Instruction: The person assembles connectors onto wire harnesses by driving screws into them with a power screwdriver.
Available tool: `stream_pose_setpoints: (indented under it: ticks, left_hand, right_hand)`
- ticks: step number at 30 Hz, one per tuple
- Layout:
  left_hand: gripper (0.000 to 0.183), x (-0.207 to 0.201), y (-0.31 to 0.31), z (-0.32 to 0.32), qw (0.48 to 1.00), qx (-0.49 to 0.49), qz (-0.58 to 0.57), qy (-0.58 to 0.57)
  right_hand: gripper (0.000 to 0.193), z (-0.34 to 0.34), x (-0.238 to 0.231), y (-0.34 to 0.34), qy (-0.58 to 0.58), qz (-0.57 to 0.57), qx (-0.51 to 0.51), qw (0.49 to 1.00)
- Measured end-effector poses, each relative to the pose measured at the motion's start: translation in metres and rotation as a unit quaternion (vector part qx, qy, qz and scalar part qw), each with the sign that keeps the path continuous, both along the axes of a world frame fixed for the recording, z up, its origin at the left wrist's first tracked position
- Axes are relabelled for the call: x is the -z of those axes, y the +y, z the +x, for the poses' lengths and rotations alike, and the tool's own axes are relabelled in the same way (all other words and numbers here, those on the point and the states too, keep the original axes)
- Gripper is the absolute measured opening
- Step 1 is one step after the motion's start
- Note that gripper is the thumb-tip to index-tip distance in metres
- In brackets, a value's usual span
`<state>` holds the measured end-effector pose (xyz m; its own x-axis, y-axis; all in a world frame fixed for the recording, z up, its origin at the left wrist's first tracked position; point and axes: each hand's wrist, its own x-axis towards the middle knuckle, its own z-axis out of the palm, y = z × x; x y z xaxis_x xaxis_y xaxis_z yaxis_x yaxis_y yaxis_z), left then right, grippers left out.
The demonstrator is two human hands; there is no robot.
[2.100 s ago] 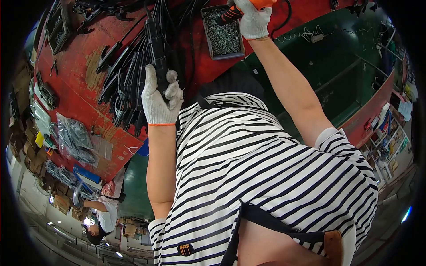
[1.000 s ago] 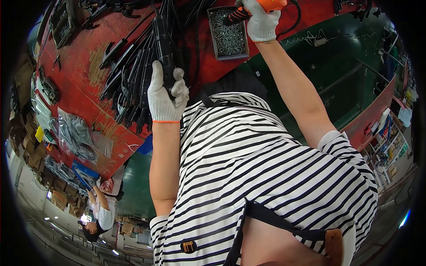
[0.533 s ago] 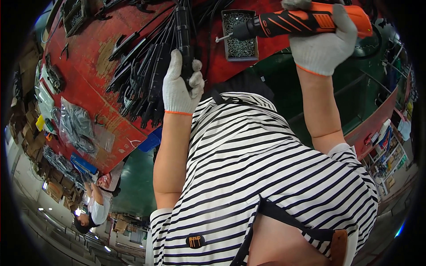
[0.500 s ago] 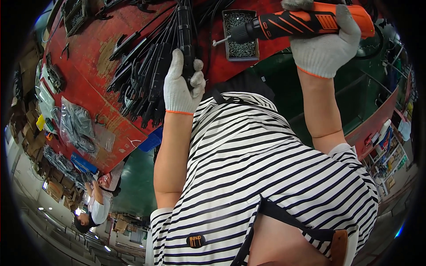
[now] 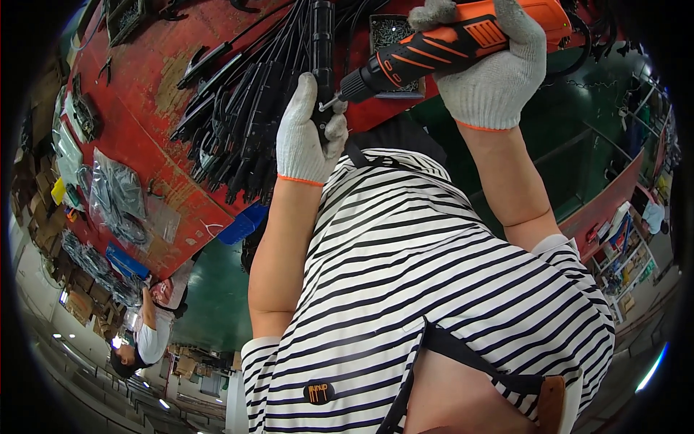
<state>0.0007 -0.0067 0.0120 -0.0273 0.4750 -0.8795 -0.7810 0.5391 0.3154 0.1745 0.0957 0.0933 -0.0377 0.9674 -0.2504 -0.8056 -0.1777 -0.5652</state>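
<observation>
My left hand (image 5: 306, 137), in a white knit glove, is closed round the lower end of a long black plastic housing (image 5: 322, 47). An orange and black power screwdriver (image 5: 434, 54) is gripped in my gloved right hand (image 5: 486, 85). Its bit, with what looks like a small screw at the tip, points left and reaches the housing just above my left fingers; whether it touches cannot be made out. Behind the screwdriver, an open box of small screws (image 5: 390, 32) is partly covered. Left of the housing lies a heap of similar black parts with cables (image 5: 238, 123).
The red worktable (image 5: 137, 94) has worn paint. On its left lie pliers (image 5: 105, 71) and clear bags of grey parts (image 5: 119, 195). Top left stands another box of screws (image 5: 129, 22). A blue bin (image 5: 244, 224) sits by the table edge. A co-worker (image 5: 148, 340) is at far left.
The screwdriver in my right hand has moved left and down, bringing its tip to the black housing. My left hand and the housing have shifted slightly right.
</observation>
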Motion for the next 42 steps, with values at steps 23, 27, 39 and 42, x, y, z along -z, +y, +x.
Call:
stream_pose_setpoints:
  ticks: [23, 27, 39, 42]
  left_hand:
    - [0.037, -0.012, 0.001, -0.009, 0.999, 0.035, 0.036, -0.016]
    - [0.039, -0.013, 0.003, -0.007, 0.998, 0.049, 0.05, -0.005]
    - [0.04, -0.017, 0.005, 0.002, 0.998, 0.042, 0.046, 0.019]
    - [0.039, -0.017, 0.006, 0.005, 0.997, 0.046, 0.05, 0.039]
  right_hand:
    - [0.029, -0.016, 0.002, -0.005, -0.063, 0.06, 0.009, 0.996]
    - [0.033, -0.025, 0.03, 0.012, 0.464, 0.194, -0.101, 0.858]
    - [0.041, 0.002, -0.021, -0.028, -0.141, 0.215, -0.095, 0.962]
    - [0.04, -0.021, -0.038, -0.05, -0.026, 0.075, 0.009, 0.997]
